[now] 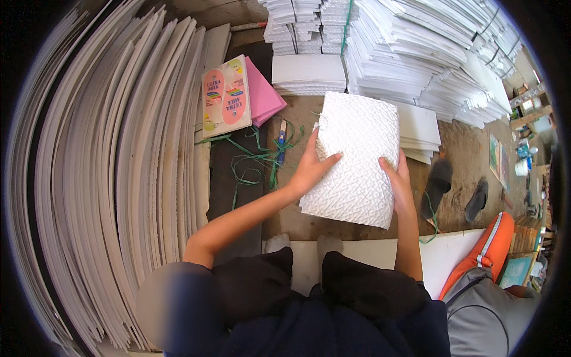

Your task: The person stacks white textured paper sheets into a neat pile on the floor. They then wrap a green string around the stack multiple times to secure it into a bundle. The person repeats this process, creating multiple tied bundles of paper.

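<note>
From the head camera, your left hand (310, 169) and right hand (397, 184) each grasp a side edge of a stack of white textured sheets (355, 156), holding it up over the brown floor (458, 146) in front of your knees. Just left of it lie green straps (257, 160) and a blue cutter (282, 143). Piles of white sheets (416, 53) stand beyond, with black sandals (437, 184) to the right.
</note>
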`<control>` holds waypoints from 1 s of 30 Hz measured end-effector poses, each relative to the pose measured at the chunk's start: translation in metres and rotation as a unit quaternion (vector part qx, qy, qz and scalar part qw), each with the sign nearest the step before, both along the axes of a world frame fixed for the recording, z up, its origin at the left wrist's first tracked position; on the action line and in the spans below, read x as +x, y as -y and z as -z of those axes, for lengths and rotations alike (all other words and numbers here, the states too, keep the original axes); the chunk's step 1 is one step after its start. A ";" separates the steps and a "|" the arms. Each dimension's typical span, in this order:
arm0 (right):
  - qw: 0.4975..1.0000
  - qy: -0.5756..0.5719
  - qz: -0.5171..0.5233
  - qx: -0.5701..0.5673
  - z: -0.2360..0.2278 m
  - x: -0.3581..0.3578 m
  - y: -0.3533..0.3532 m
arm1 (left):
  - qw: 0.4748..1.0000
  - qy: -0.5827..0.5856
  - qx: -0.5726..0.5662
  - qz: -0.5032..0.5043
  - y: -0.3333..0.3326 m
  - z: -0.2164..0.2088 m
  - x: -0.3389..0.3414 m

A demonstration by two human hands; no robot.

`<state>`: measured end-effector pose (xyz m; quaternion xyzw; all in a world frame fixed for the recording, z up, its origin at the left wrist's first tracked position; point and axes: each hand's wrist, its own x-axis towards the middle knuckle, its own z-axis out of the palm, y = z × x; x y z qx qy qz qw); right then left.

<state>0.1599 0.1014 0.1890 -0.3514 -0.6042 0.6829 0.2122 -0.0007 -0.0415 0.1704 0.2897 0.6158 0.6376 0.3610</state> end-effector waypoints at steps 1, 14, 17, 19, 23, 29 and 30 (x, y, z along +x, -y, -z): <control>0.992 0.096 0.003 0.085 0.008 0.000 0.000 | 0.997 -0.071 -0.007 -0.022 0.003 0.007 0.002; 0.886 0.147 0.032 0.439 0.043 -0.034 0.001 | 0.979 -0.178 -0.097 0.019 0.007 0.063 0.007; 0.779 0.247 -0.035 0.575 0.040 -0.046 0.009 | 0.972 -0.218 -0.081 0.028 -0.002 0.071 0.014; 0.768 0.277 -0.064 0.573 0.059 -0.045 0.009 | 0.978 -0.192 -0.062 0.047 -0.002 0.072 0.013; 0.765 0.288 -0.083 0.571 0.062 -0.049 0.015 | 0.979 -0.189 -0.060 0.044 0.005 0.078 0.011; 0.773 0.254 -0.090 0.574 0.034 -0.070 0.006 | 0.983 -0.165 -0.051 0.062 0.010 0.083 -0.010; 0.775 0.249 -0.103 0.572 0.040 -0.076 0.004 | 0.988 -0.132 -0.045 0.062 0.011 0.084 -0.021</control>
